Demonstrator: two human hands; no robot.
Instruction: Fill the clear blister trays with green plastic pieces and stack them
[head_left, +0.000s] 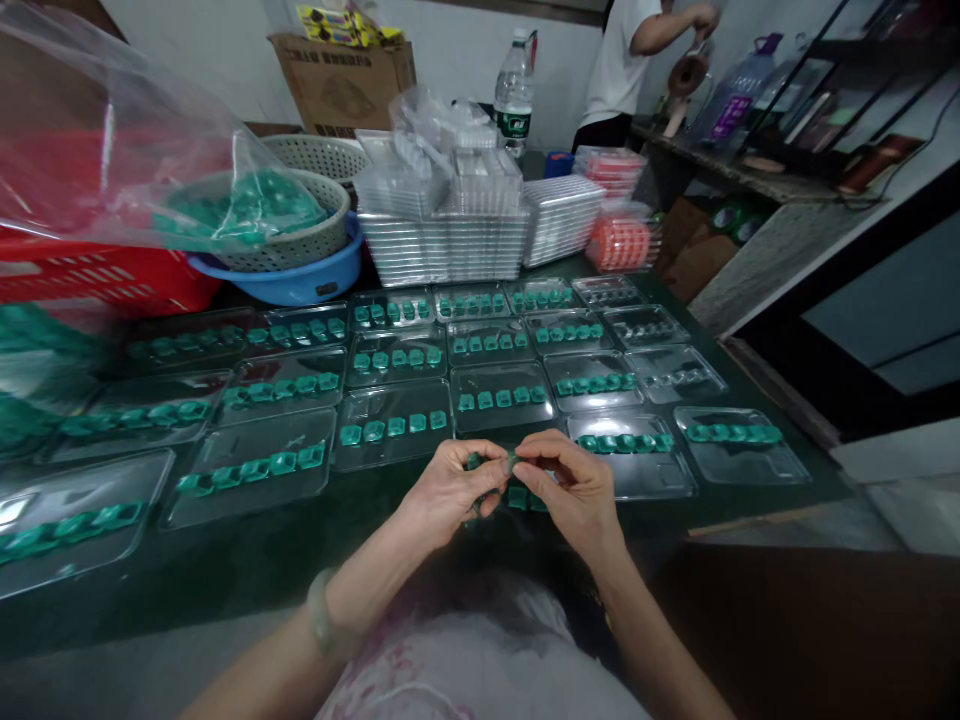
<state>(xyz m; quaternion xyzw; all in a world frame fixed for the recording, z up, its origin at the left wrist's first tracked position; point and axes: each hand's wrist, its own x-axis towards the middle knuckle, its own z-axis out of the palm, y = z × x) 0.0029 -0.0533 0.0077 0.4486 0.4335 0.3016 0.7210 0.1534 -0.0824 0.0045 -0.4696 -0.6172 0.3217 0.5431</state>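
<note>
My left hand (450, 490) and my right hand (581, 490) meet above the table's front edge, thumbs and fingertips pinched together on a small green translucent piece (513, 460). Fingers cover most of it, so its exact shape is hidden. More green shows within the curled fingers of my left hand. Just below the fingertips lie green pieces (517, 497), partly hidden by my right hand. Around my hands are clear plastic trays (397, 393), most with a row of green cube-like pieces (396, 427). Another tray (652, 472) lies right of my right hand.
Stacked clear trays (450, 250) stand at the back, beside a blue basin (300, 284) under a grey colander (330, 235). A red basket (157, 280) and clear plastic bag (112, 150) fill the left. A water bottle (514, 95) and another person (622, 60) are behind.
</note>
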